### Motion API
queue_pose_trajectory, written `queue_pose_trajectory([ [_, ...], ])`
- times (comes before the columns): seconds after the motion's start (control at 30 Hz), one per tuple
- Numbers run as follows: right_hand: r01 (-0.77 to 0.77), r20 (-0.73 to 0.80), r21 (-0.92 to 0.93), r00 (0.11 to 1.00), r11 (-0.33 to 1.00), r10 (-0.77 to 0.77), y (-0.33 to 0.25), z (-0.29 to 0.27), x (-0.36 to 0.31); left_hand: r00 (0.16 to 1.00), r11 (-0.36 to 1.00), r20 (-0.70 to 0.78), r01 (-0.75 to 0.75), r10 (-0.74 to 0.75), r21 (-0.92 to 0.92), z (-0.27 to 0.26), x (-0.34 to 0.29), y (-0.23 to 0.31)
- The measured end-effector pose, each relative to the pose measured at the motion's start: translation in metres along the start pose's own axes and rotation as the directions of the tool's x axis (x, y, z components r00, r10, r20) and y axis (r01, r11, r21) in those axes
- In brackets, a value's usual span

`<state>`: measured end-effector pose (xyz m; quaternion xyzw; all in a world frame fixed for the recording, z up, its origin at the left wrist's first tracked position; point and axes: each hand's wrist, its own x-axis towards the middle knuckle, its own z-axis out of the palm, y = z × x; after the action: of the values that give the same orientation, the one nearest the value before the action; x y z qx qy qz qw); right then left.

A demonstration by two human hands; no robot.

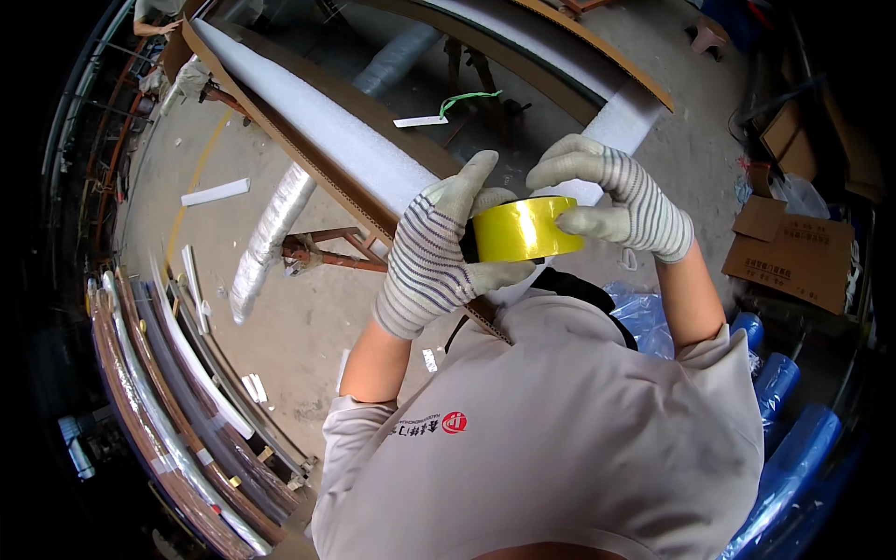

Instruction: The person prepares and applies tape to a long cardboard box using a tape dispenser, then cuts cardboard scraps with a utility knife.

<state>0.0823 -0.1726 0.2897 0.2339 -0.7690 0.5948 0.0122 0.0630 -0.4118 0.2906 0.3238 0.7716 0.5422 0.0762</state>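
Note:
A roll of shiny yellow tape is held upright in front of my chest. My left hand, in a white knitted glove with dark stripes, grips it from the left side. Its thumb and fingers reach around the roll. My right hand, gloved the same way, is at the roll's right side. Its thumb touches or nearly touches the tape's edge, while its curved fingers stay apart above. Below the hands runs a long frame of white foam edged with brown cardboard.
A green tie and a white strip lie inside the frame. A rusty metal stand and a plastic-wrapped tube are at left, with long wrapped profiles below. Cardboard boxes and blue rolls are at right. Another person's hand shows far left.

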Motion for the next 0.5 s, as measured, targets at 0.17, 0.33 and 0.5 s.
queue_pose_trajectory([
  [0.17,-0.139,0.212,-0.094,0.965,0.986,0.156,-0.021,-0.005,0.016,0.996,0.998,0.069,-0.051,0.048,0.043,0.000,0.001,-0.001],
  [0.33,-0.165,0.196,-0.142,0.962,0.976,0.191,-0.025,-0.009,0.016,0.995,0.996,0.086,-0.065,0.060,0.062,0.004,0.003,0.001],
  [0.5,-0.013,0.217,-0.254,0.974,0.967,0.071,-0.024,-0.011,0.020,0.991,0.992,0.116,-0.082,0.071,0.092,0.007,0.008,0.001],
])
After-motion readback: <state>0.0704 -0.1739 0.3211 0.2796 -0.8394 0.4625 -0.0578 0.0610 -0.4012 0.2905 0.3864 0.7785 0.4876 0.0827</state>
